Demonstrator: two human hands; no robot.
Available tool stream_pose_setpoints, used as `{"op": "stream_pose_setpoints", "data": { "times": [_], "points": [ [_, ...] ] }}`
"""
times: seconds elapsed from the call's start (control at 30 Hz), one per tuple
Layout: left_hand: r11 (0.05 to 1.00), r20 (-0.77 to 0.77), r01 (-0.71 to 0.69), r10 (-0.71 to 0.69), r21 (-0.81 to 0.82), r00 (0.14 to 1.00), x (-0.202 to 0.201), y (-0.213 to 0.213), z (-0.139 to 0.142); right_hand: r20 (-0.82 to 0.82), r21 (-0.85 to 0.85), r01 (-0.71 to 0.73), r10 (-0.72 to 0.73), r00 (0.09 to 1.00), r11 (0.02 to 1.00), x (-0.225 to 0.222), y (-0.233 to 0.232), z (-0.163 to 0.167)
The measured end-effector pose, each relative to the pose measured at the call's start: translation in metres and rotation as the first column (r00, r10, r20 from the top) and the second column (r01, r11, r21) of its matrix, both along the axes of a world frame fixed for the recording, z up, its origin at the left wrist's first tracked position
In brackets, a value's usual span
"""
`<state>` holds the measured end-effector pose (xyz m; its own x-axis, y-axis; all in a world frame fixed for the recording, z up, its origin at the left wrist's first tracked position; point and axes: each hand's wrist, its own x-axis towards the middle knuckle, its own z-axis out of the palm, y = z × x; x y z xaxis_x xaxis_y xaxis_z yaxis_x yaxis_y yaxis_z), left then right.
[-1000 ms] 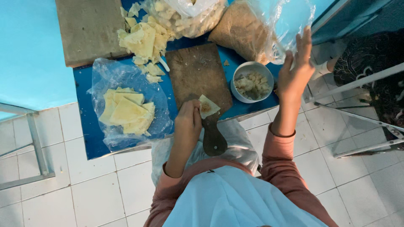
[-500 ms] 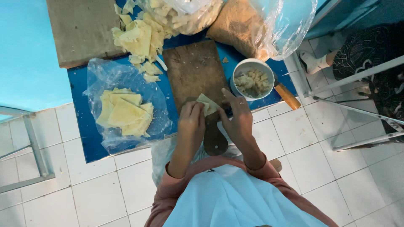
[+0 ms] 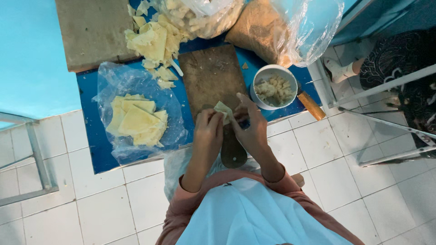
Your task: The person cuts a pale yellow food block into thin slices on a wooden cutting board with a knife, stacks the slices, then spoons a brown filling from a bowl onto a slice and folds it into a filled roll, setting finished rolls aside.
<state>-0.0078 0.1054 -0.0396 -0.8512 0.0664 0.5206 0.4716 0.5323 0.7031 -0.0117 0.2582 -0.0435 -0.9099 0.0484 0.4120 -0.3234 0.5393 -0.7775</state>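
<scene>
Both my hands meet over the near end of a dark wooden cutting board [image 3: 212, 77]. My left hand [image 3: 209, 129] and my right hand [image 3: 249, 127] pinch a small pale-yellow dough wrapper [image 3: 222, 109] between their fingers. The board's handle [image 3: 232, 152] sticks out toward me below the hands. Just right of my right hand stands a white bowl [image 3: 260, 77] with lumpy pale filling. To the left, a stack of flat yellow wrappers [image 3: 136, 120] lies on clear plastic.
A low blue table [image 3: 102, 154] carries everything. At its back are a brown slab [image 3: 93, 29], a heap of folded yellow pieces [image 3: 154, 43] and plastic bags [image 3: 268, 27]. A wooden handle [image 3: 311, 105] lies by the bowl. White tiled floor and metal frames surround it; another person's foot [image 3: 338, 70] is at right.
My right hand came down from the raised position near the bags and joined the left hand on the wrapper. The left hand stayed over the board's near end.
</scene>
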Motion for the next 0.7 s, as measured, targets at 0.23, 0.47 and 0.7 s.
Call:
{"op": "stream_pose_setpoints", "data": {
  "times": [0.23, 0.47, 0.7],
  "points": [
    [1.000, 0.011, 0.014, -0.014, -0.013, 1.000, -0.001, -0.003, -0.001, -0.098, 0.033, 0.063, -0.060, 0.993, 0.997, 0.003, -0.009, -0.013],
    [1.000, 0.073, 0.009, -0.008, -0.006, 0.997, -0.001, -0.003, 0.002, -0.174, 0.098, -0.058, 0.074, 0.982, 0.994, 0.005, -0.011, -0.018],
    [1.000, 0.041, 0.022, -0.023, 0.013, 0.999, 0.002, -0.006, -0.004, -0.055, 0.011, -0.176, 0.176, 0.983, 0.984, 0.006, -0.006, -0.010]
  ]
}}
